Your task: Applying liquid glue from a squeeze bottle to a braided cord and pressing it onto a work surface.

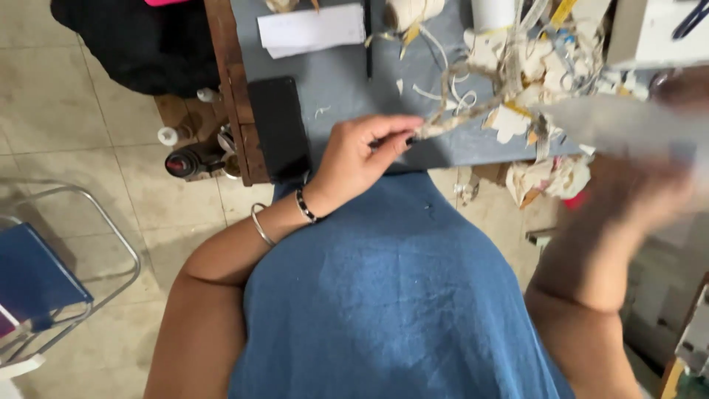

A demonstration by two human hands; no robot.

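- Black phone [278, 127] lies flat on the grey table [336, 81], just left of the left hand [360, 154].
- Left hand's fingers are pinched together on one end of a twisted paper strand [461, 118], held at the table's near edge.
- Right of it, the right hand [635, 188] is a blur; grip cannot be told.
- Judged step: twisting the strand; next calls for steady tension.

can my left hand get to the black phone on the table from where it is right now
Probably yes. The left hand pinches a twisted paper strip at the table's edge, and the black phone lies flat just beside the wrist with nothing between them. It would need to release the strip first.
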